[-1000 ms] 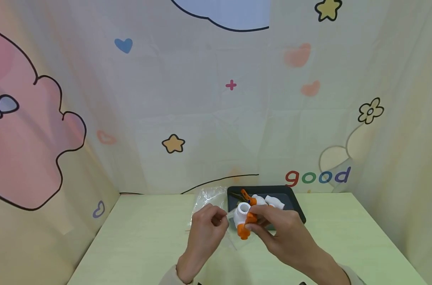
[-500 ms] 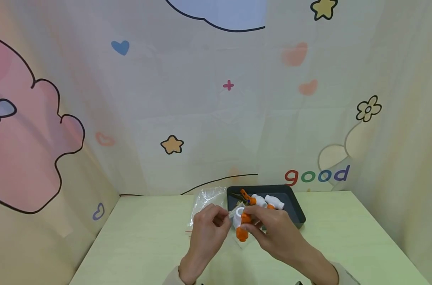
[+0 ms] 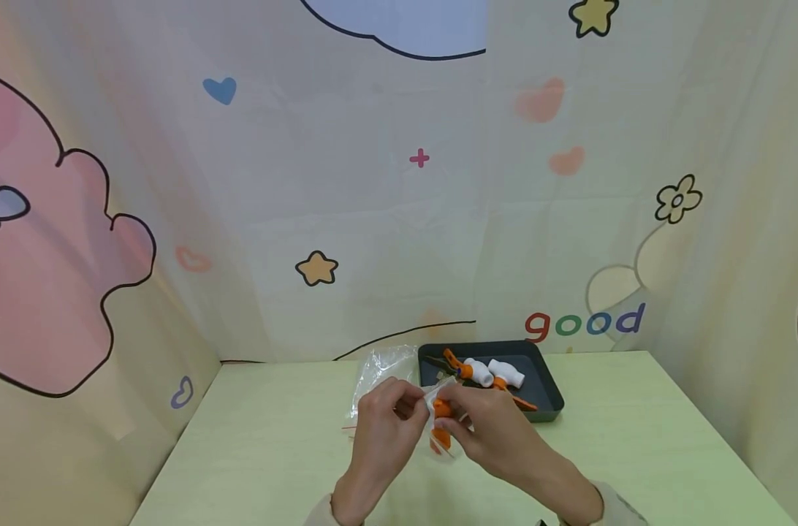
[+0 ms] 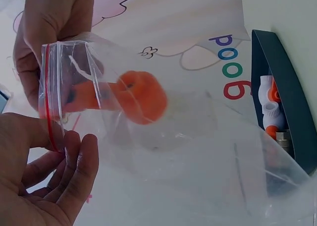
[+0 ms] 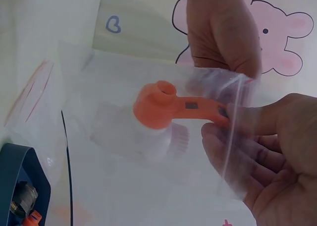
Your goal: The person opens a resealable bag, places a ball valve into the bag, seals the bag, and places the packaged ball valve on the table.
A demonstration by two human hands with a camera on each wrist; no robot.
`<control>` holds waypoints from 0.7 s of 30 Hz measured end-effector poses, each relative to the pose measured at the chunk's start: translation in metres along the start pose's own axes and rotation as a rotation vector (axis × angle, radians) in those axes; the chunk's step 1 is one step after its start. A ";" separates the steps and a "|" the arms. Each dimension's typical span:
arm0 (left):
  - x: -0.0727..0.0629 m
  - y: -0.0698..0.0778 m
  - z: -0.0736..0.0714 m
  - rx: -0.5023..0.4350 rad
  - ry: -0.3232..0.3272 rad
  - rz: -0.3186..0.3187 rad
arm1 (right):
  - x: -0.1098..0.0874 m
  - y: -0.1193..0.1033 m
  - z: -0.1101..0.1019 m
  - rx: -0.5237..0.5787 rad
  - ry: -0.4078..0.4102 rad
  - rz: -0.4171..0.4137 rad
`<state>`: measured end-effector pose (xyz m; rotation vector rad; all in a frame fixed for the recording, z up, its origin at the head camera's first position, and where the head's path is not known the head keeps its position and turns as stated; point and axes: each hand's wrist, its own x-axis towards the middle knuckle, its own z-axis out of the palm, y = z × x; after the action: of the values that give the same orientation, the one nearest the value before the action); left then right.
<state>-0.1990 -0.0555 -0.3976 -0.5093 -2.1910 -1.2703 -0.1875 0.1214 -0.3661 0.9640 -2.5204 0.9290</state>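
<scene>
A white plastic valve with an orange handle [image 5: 153,107] is inside a clear zip bag [image 4: 198,137], seen through the film in both wrist views. My left hand [image 3: 389,416] pinches the bag's mouth by its red zip edge, thumb and fingers on the film. My right hand [image 3: 498,424] reaches in at the mouth and pinches the end of the orange handle. In the head view, the fingers hide much of the valve, leaving mostly orange parts [image 3: 442,410] showing.
Just beyond the hands stands a dark tray [image 3: 549,415] with white-and-orange valves [image 3: 506,373] and metal fittings [image 5: 24,198]. Another clear bag [image 3: 387,369] lies on the table [image 3: 261,438] left of the tray. A printed curtain [image 3: 373,183] hangs behind.
My right hand has moved left and carried the valve from beside the bag's mouth into the bag. More of the tray shows now. My left hand has barely moved.
</scene>
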 end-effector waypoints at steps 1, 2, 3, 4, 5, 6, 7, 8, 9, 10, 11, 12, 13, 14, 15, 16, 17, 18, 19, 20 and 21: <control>0.000 0.001 0.000 -0.003 -0.001 -0.002 | 0.000 0.000 0.001 -0.001 -0.011 0.008; 0.000 0.001 -0.001 -0.005 -0.001 -0.004 | 0.001 0.001 0.002 -0.005 -0.023 0.018; 0.000 0.002 -0.001 -0.005 -0.001 -0.006 | 0.001 0.001 0.004 -0.008 -0.031 0.022; 0.000 0.003 -0.001 -0.008 -0.002 -0.008 | 0.002 0.001 0.004 -0.014 -0.037 0.028; 0.001 0.003 -0.002 -0.009 -0.002 -0.010 | 0.002 0.001 0.005 -0.020 -0.043 0.033; 0.001 0.004 -0.002 -0.008 -0.003 -0.013 | 0.002 0.001 0.006 -0.024 -0.048 0.035; 0.001 0.004 -0.002 -0.008 -0.003 -0.016 | 0.003 0.001 0.007 -0.031 -0.052 0.038; 0.001 0.005 -0.002 -0.007 -0.003 -0.020 | 0.003 0.001 0.008 -0.038 -0.057 0.039; 0.001 0.005 -0.003 -0.008 -0.004 -0.023 | 0.004 0.001 0.008 -0.043 -0.061 0.039; 0.001 0.006 -0.003 -0.008 -0.004 -0.027 | 0.005 0.001 0.009 -0.049 -0.069 0.045; 0.001 0.006 -0.003 -0.009 -0.004 -0.031 | 0.005 0.001 0.010 -0.054 -0.078 0.051; 0.001 0.007 -0.003 -0.008 -0.004 -0.034 | 0.006 0.002 0.011 -0.058 -0.086 0.056; 0.001 0.007 -0.004 -0.009 -0.003 -0.038 | 0.006 0.002 0.012 -0.060 -0.097 0.061; 0.001 0.007 -0.004 -0.010 -0.001 -0.040 | 0.007 0.003 0.013 -0.062 -0.107 0.065; 0.000 0.008 -0.004 -0.013 0.003 -0.038 | 0.008 0.003 0.014 -0.070 -0.115 0.069; 0.000 0.008 -0.005 -0.015 0.009 -0.035 | 0.008 0.004 0.015 -0.077 -0.123 0.073; 0.000 0.008 -0.005 -0.018 0.014 -0.030 | 0.009 0.005 0.017 -0.085 -0.132 0.075; 0.000 0.008 -0.005 -0.023 0.020 -0.024 | 0.009 0.006 0.018 -0.090 -0.141 0.077; 0.000 0.009 -0.005 -0.029 0.026 -0.018 | 0.009 0.007 0.019 -0.097 -0.151 0.080; -0.001 0.009 -0.005 -0.033 0.033 -0.010 | 0.010 0.007 0.020 -0.108 -0.157 0.079; -0.001 0.009 -0.005 -0.038 0.039 -0.001 | 0.010 0.008 0.021 -0.118 -0.161 0.075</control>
<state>-0.1917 -0.0557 -0.3897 -0.4936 -2.1386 -1.3142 -0.2014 0.1071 -0.3810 0.9487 -2.7285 0.7393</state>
